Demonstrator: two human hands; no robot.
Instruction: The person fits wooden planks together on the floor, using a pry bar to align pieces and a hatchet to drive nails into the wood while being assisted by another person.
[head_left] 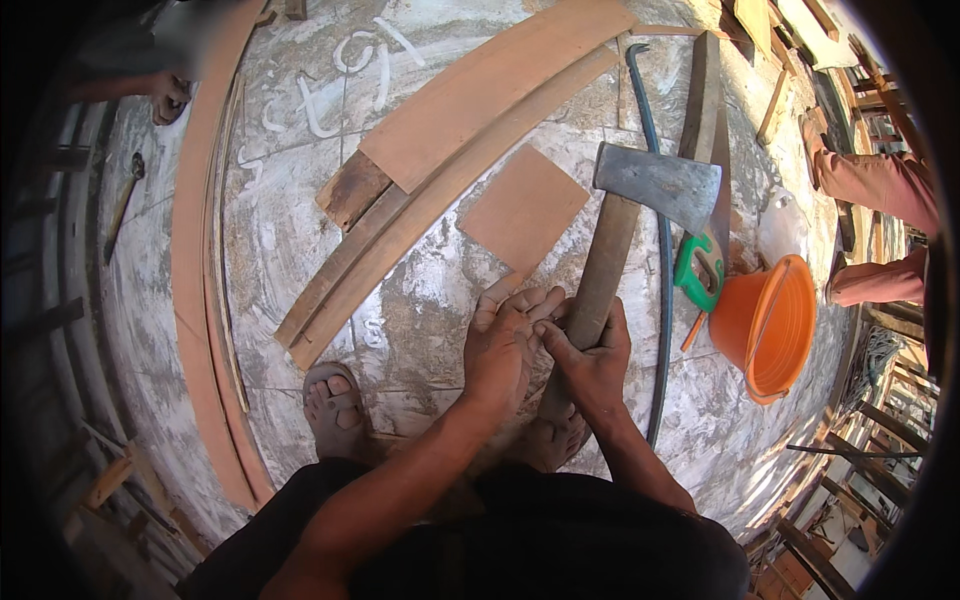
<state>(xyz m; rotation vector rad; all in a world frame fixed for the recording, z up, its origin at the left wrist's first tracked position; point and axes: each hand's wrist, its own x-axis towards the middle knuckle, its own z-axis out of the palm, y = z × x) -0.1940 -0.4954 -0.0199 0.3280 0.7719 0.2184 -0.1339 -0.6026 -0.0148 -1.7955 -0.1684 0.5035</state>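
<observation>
An axe (607,255) stands before me with its wooden handle slanting up and its grey metal head at the far end. Around the lower handle, my right hand (597,365) is closed, thumb toward the left. My left hand (498,350) is just beside it, its thumb and fingers pinched together close to the right thumb. Whatever those fingers hold, if anything, is too small to make out. Just beyond the left hand, a square piece of thin brown board (525,210) lies on the floor.
Long boards (490,90) lie diagonally ahead, and a tall brown strip (195,250) runs along the left. On the right are a blue pry bar (662,300), a green-handled saw (690,270) and an orange bucket (745,320). A hammer (125,205) lies far left. Other people's limbs show at both sides.
</observation>
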